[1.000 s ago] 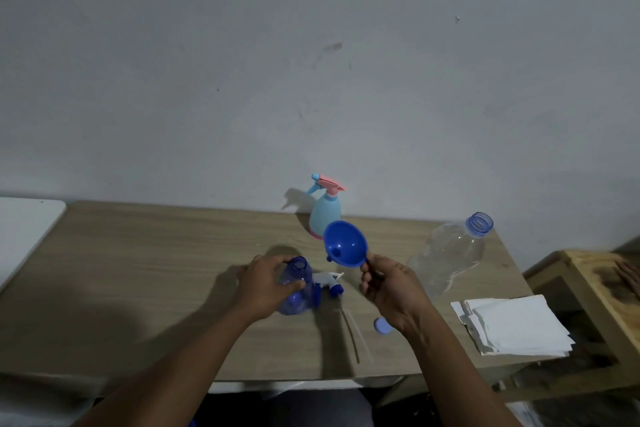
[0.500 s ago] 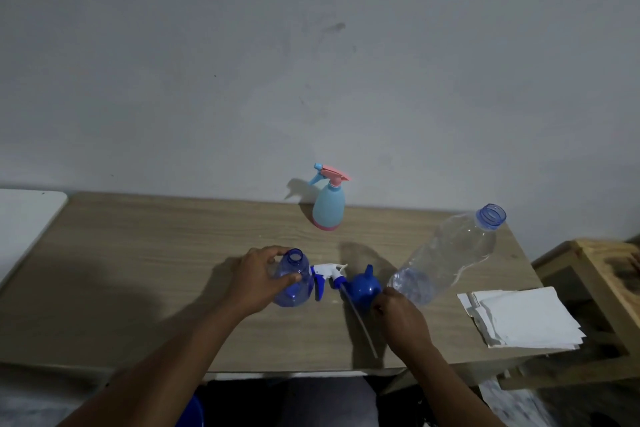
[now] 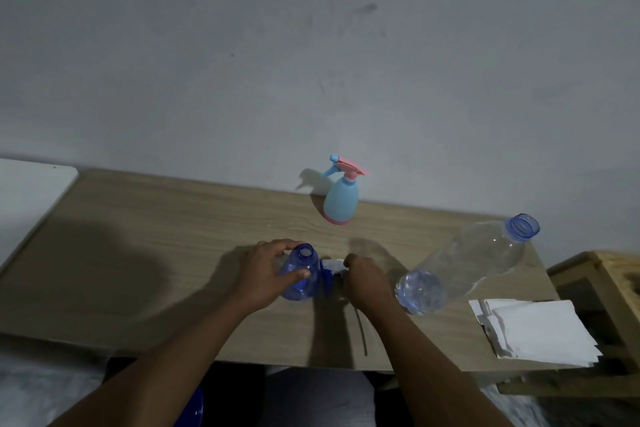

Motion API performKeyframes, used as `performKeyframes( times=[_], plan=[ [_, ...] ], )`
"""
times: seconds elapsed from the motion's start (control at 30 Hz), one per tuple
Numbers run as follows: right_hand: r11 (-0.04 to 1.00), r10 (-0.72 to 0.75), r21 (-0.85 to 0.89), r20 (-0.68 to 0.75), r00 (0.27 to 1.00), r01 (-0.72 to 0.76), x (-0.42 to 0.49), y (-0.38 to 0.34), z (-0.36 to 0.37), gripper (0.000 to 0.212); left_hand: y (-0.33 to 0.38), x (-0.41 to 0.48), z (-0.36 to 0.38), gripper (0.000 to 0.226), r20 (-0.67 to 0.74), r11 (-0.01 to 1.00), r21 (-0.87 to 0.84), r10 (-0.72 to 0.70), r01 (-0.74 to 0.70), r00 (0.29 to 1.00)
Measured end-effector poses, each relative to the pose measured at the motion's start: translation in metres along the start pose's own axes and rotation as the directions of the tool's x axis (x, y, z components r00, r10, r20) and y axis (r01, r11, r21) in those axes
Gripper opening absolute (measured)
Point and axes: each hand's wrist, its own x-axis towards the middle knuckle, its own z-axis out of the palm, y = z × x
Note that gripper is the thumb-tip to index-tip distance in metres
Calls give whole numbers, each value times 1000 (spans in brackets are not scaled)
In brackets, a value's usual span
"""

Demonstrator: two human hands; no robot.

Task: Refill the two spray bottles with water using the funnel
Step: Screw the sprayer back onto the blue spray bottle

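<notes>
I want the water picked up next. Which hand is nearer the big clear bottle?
Right. The right hand sits just left of the base of the clear bottle; the left hand is farther left, gripping the blue spray bottle.

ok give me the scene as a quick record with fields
left hand: grips the blue bottle, neck open
right hand: on the loose spray head, grip unclear
second spray bottle: upright by the wall, head on
water bottle: uncapped, on the table
paper stack: table's right edge
</notes>
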Motion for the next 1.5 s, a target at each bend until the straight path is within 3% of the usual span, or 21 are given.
performKeyframes(
  times=[0.1,0.27,0.37,0.5,0.67,0.93,1.3,1.5],
  plan=[
    [999,28,-34,109,994,-25,14,-5,1,19,-1,-1,0,60,2,999,-26,28,-28,1000],
    [997,60,-55,72,996,-56,17,-7,9,31,-7,-5,3,79,45,998,-63,1,2,999],
    [994,79,72,-18,997,-78,13,-8,7,32,-16,-4,5,77,81,998,-61,-5,10,997],
    [969,132,234,-243,961,-74,8,-8,-10,24,-25,1,7,78,144,994,-102,-17,32,989],
    [855,183,515,-425,886,70,-3,-14,-48,29,-27,1,13,75,177,983,-167,-41,71,983],
    [592,139,722,-530,837,358,-41,-38,-138,30,23,-9,5,61,-4,942,-336,-22,19,1000],
    [420,107,706,-663,741,570,-106,-87,-234,27,100,-50,-20,74,-150,842,-506,128,-188,980],
    [351,118,650,-745,657,674,-136,-104,-259,29,136,-75,-28,82,-119,808,-527,238,-264,964]
  ],
)
